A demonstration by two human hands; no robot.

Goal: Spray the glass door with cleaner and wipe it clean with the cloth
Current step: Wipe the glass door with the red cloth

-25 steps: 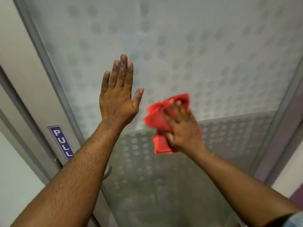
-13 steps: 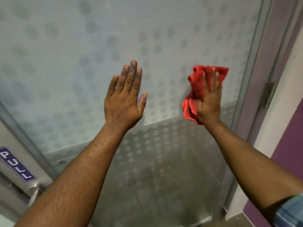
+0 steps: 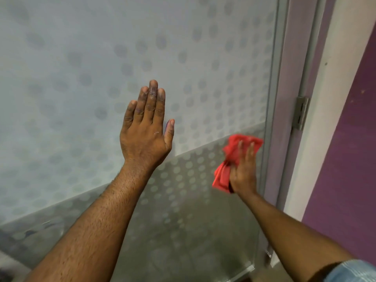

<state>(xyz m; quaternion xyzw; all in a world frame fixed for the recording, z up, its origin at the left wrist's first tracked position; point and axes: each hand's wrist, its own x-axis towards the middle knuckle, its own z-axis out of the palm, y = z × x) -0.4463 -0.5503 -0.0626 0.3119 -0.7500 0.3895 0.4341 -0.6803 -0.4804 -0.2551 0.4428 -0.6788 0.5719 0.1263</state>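
Observation:
The glass door (image 3: 81,78) fills the view, frosted with a grey dot pattern, with a darker band across its lower part. My left hand (image 3: 145,129) lies flat against the glass near the middle, fingers straight and close together, holding nothing. My right hand (image 3: 243,169) presses a crumpled red cloth (image 3: 230,159) against the glass at the door's right edge, level with the top of the darker band. No spray bottle is in view.
A grey metal door frame (image 3: 272,98) runs down the right side of the glass. A metal hinge (image 3: 301,112) sits on the jamb, with a white strip and a purple wall (image 3: 350,149) further right.
My right hand has carried the cloth from the middle of the glass to the right edge, then downward along it. My left hand stays flat on the glass. The view has swung right.

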